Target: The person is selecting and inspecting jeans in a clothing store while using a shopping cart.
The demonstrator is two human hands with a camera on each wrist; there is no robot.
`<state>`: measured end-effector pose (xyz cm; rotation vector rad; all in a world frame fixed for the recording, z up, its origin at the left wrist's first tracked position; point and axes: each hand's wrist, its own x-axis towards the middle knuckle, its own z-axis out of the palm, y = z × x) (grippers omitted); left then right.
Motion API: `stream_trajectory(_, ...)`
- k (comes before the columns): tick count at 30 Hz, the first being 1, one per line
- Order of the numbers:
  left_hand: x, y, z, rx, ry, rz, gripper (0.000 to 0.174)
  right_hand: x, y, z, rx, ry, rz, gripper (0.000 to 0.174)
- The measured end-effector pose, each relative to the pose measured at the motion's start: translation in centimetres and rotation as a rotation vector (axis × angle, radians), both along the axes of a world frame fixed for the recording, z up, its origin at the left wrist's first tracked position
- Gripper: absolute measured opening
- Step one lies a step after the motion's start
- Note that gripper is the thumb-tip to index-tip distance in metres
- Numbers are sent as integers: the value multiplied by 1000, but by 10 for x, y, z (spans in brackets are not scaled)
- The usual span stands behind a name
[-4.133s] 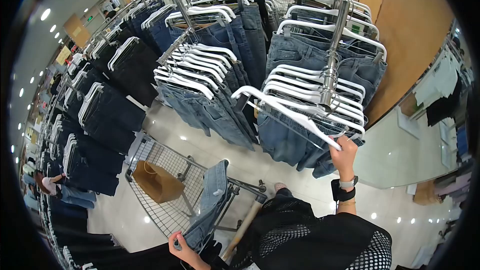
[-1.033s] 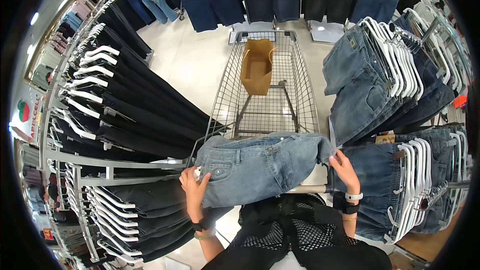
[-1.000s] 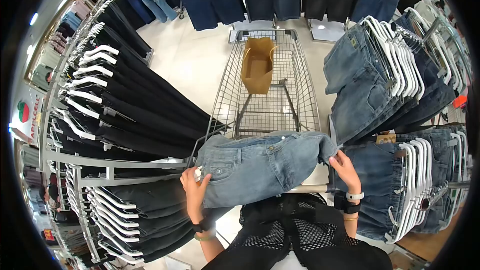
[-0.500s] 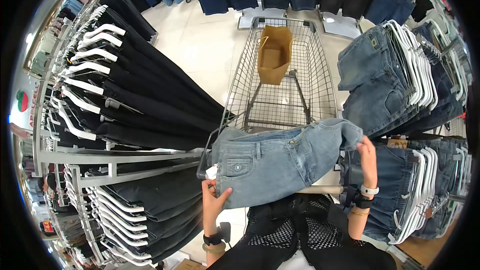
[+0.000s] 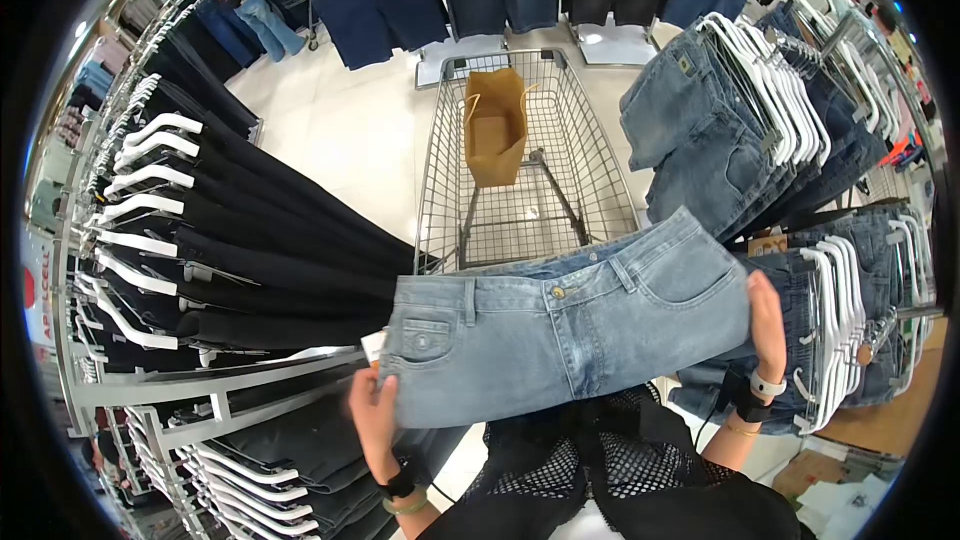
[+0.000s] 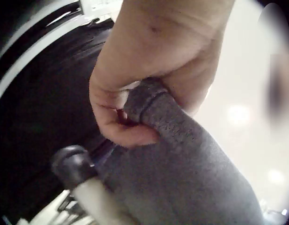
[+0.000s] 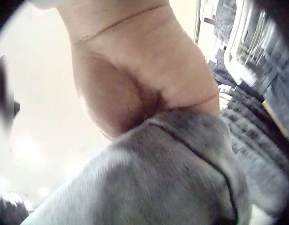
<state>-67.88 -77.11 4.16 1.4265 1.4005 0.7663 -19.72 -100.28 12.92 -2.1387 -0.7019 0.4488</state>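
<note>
A pair of light blue denim jeans (image 5: 570,330) is stretched sideways in front of my body, its buttoned waistband facing up. My left hand (image 5: 372,420) grips the side edge near the small pocket, where a white tag (image 5: 374,348) sticks out. Curled fingers (image 6: 130,136) wrap that edge in the left wrist view. On the opposite side my right hand (image 5: 768,325) holds the jeans by the other edge. The right wrist view shows the denim (image 7: 172,164) covering most of its fingers. The far side of the jeans overlaps the cart's near end in the head view.
A wire shopping cart (image 5: 600,155) stands ahead with a brown paper bag (image 5: 495,135) inside. Black trousers (image 5: 290,240) hang on a rack at left. Denim on white hangers (image 5: 835,325) fills racks at right. A person (image 5: 250,5) stands at the far left.
Earlier my right hand held a white hanger at a rack while the left held the jeans by the cart. Now both hands grip the jeans, which have been spread flatter and wider.
</note>
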Motion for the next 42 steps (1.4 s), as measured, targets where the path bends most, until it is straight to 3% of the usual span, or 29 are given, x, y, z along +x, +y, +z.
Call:
stream_trajectory(1, 8, -4, -5, 88, 54, -50, 17, -2, -6, -11, -139, 35, 93, 22)
stream_trajectory(3, 14, -15, 2, 72, 368, -78, 21, -18, -16, -31, -458, 55, 17, 11)
stream_trajectory(5, 14, -19, -5, 151, 319, -60, 25, -32, -32, -58, -331, -169, -4, 20)
stream_trajectory(6, 17, -19, 1, 132, 315, -62, 25, -36, -28, -53, -339, -170, 3, 20)
stream_trajectory(8, 19, -20, 6, 103, 318, -55, 25, -61, -5, -34, -311, -424, 86, 28)
stream_trajectory(11, 16, -21, 8, 144, 378, -108, 27, -86, 39, -16, -205, -427, 224, 28)
stream_trajectory(15, 13, -21, 11, 89, 474, -135, 27, -115, 93, -17, -122, -222, 524, 32)
stream_trajectory(17, 22, -18, 21, 321, 616, -173, 30, -120, 111, -24, -83, -164, 637, 34)
stream_trajectory(18, 34, -11, 41, 254, 595, -218, 35, -120, 117, -28, -116, -154, 691, 37)
stream_trajectory(22, 82, 17, 105, 416, 348, -513, 41, -92, 157, -40, -149, -51, 866, 41)
stream_trajectory(25, 138, 45, 109, 510, 167, -766, 40, -80, 173, -81, -142, 51, 1035, 39)
stream_trajectory(26, 152, 47, 92, 516, 167, -765, 40, -77, 175, -90, -167, 82, 1123, 38)
stream_trajectory(28, 177, 49, 40, 369, 280, -930, 42, -83, 171, -95, -131, 15, 1085, 36)
stream_trajectory(30, 186, 29, 10, 447, 276, -1004, 42, -88, 165, -85, -10, -12, 956, 27)
stream_trajectory(32, 195, 14, 3, 517, 254, -1002, 41, -85, 164, -64, -47, 47, 941, 22)
stream_trajectory(34, 198, 2, 6, 347, 240, -932, 39, -87, 154, -56, -83, 126, 927, 17)
stream_trajectory(38, 195, -7, 30, 307, 283, -962, 34, -95, 136, -40, 47, 19, 911, 10)
stream_trajectory(42, 188, -20, 63, 195, 80, -839, 26, -92, 121, -13, 265, -74, 937, 10)
